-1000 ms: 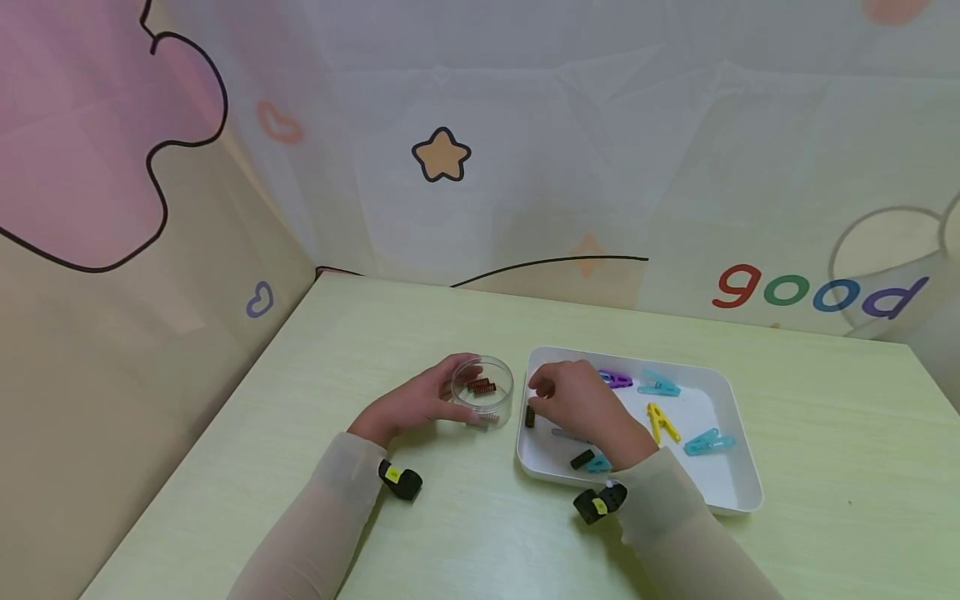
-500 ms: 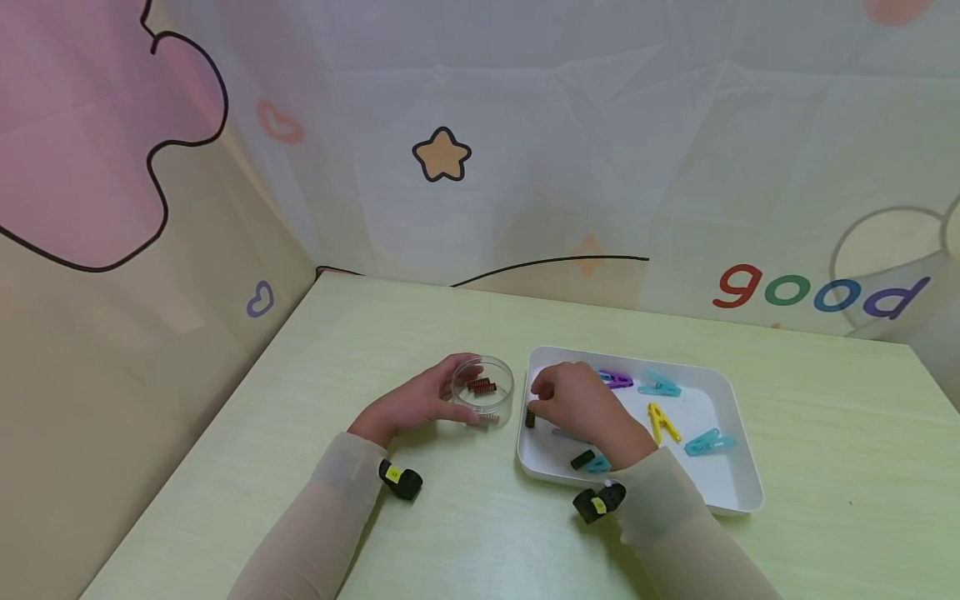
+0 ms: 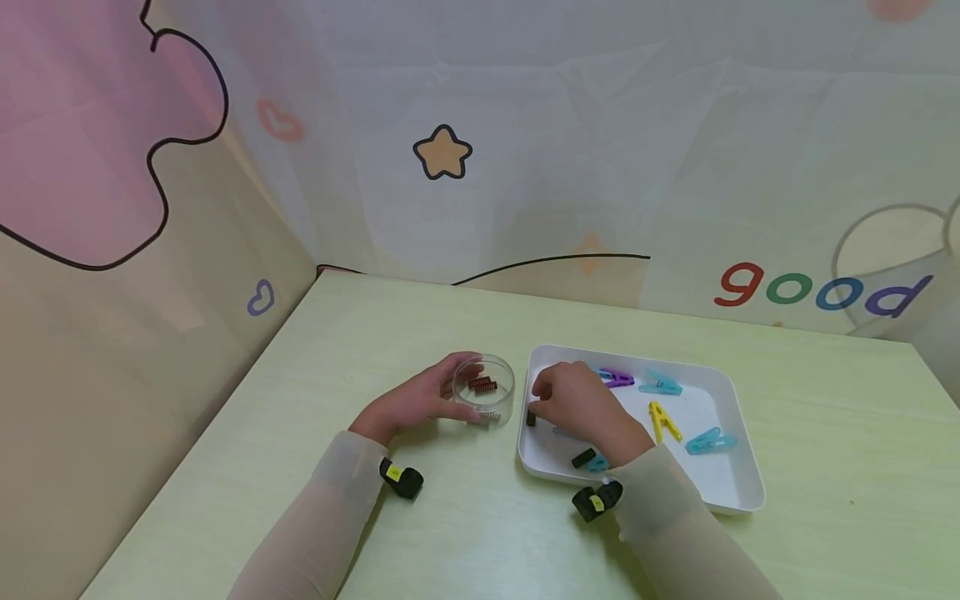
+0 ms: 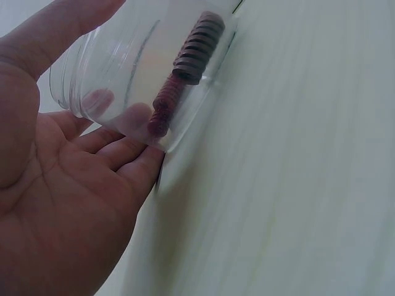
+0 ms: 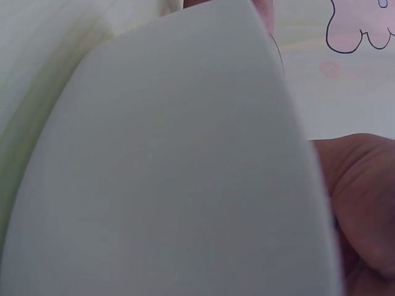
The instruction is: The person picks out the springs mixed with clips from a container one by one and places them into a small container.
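Observation:
My left hand (image 3: 420,398) holds a clear round jar (image 3: 508,400) from its left side, thumb and fingers about its wall. Reddish coil springs (image 3: 482,385) lie inside the jar; the left wrist view shows a thicker dark coil spring (image 4: 199,48) beside thinner red ones (image 4: 166,102). My right hand (image 3: 585,408) is over the left part of a white tray (image 3: 720,492), fingers bent down. Its fingertips are right at a small dark spring (image 3: 531,417) by the tray's left wall; I cannot tell whether they pinch it. In the right wrist view the tray's wall hides the fingertips.
The tray also holds a yellow clothespin (image 3: 663,422), a purple clothespin (image 3: 617,379), several light-blue clothespins (image 3: 710,442) and another dark spring (image 3: 583,458). The tray stands on a pale table (image 3: 450,533), just right of the jar. A printed cloth (image 3: 525,167) hangs behind.
The right hand has stayed almost still over the tray, its fingertips a touch nearer the small dark spring. The left hand and the jar have not moved; the view has shifted very slightly.

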